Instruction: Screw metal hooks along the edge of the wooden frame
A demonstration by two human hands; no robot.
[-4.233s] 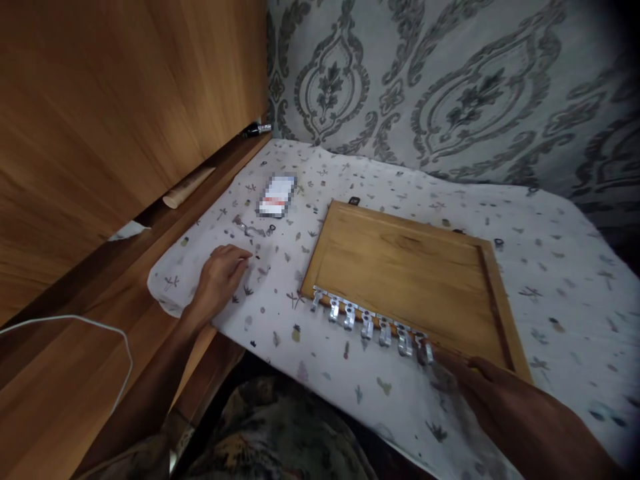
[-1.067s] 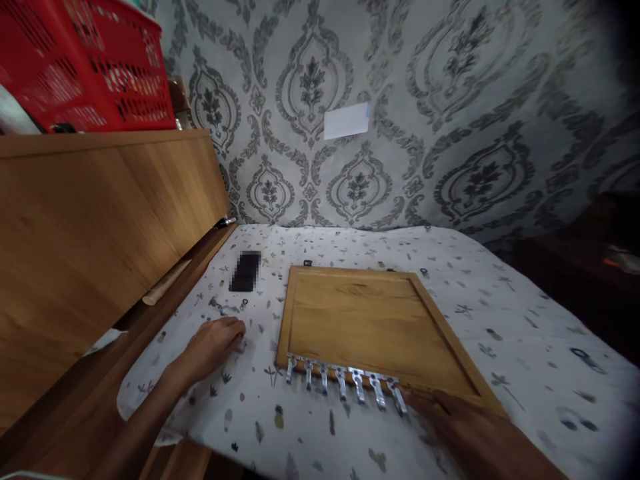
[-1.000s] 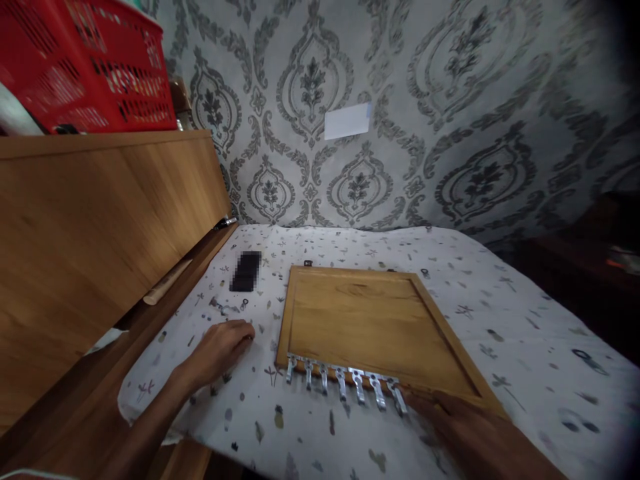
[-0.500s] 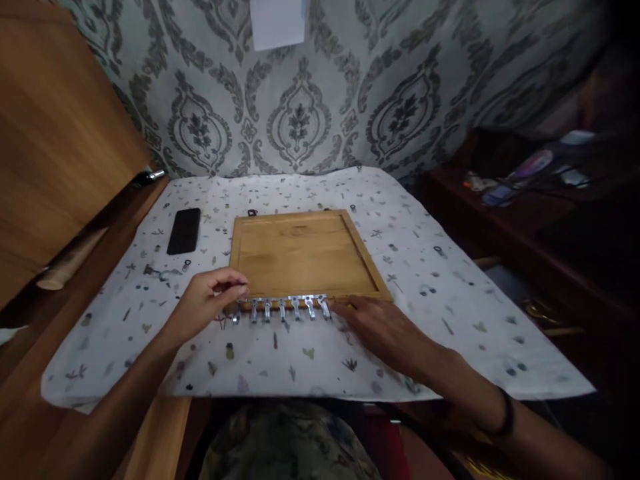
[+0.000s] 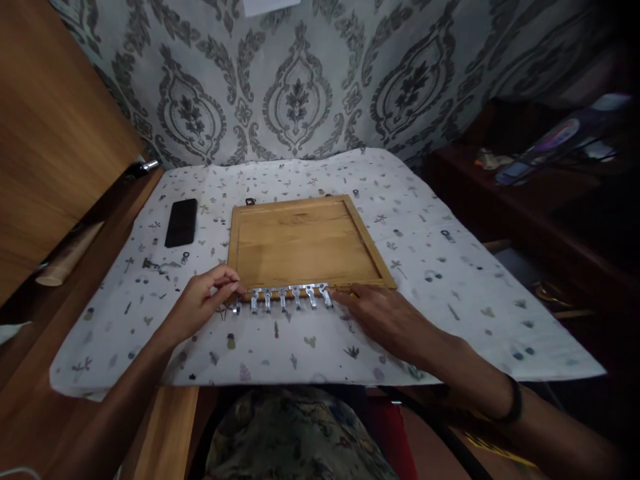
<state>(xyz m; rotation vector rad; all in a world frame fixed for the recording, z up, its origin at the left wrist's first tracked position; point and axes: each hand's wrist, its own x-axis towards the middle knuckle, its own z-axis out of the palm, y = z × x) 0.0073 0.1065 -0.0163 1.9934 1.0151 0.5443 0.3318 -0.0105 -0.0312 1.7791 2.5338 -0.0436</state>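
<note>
The left hand [image 5: 203, 303] curls its fingertips together at the left end of a row of metal brackets [image 5: 283, 297]; whether they pinch a piece cannot be told. The right hand [image 5: 385, 317] lies flat and spread, with its fingertips at the row's right end. The brackets line the near edge of a wooden frame [image 5: 305, 243] (shallow, with a raised rim), which lies flat in the middle of a patterned cloth [image 5: 450, 293]. To the left of the frame, well apart, lies a dark phone [image 5: 181, 222], with small metal parts [image 5: 157, 265] just in front of it. A wooden panel [image 5: 55, 133] stands at the far left.
</note>
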